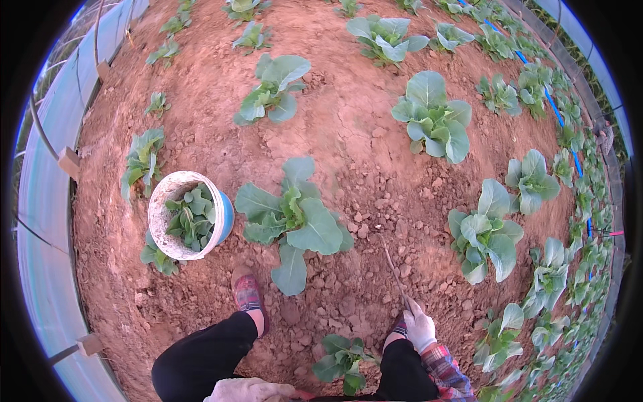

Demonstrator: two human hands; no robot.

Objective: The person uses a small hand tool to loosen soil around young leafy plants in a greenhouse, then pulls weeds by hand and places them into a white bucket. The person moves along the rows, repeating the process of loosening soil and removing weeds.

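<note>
Holding a thin stick tool (392,268) in gloved right hand (420,328), tip in soil near centre; left hand (249,390) low, grip unclear; bucket (161,224) at left approx half full of greens, many plants untouched

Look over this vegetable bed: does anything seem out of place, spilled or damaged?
Nothing stands out. The white-rimmed blue plastic bucket stands upright holding cut green leaves, none spilled on the red-brown soil. The gloved right hand holds a thin brown stick.

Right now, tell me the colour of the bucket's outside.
Blue outside, whitish soiled rim and inside: the bucket, seen in the head view.
</note>
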